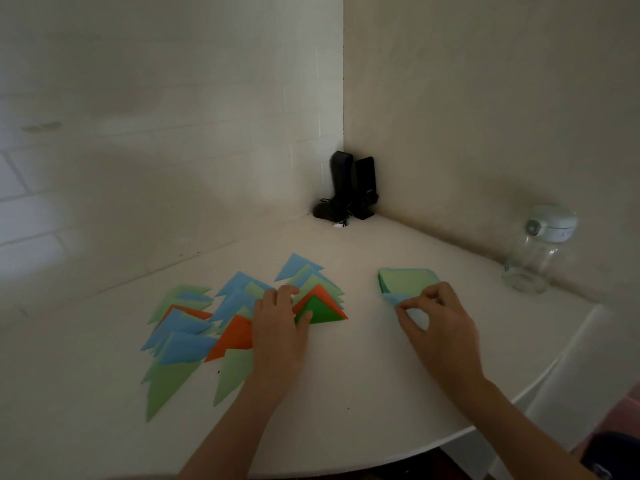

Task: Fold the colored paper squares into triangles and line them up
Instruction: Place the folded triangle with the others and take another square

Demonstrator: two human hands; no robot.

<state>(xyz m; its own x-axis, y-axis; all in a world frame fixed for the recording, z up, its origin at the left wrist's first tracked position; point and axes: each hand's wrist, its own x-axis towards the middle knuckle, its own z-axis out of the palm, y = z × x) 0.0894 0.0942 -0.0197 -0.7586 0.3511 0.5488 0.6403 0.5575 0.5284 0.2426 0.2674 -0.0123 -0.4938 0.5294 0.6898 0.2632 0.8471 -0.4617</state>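
Pinching a blue sheet (393, 298) at the near edge of the square stack (407, 279), right of centre, the right hand (437, 318) has its fingers curled round the paper. Left hand (280, 318) rests with fingers straight on the green triangle (323, 311), at the right end of the folded triangles (194, 327) overlapping at centre left of the tabletop (363, 375). Paper looks light, thin, easily creased and slid; best lifted by a corner. A clear jar (535, 258) at right looks empty, lid on.
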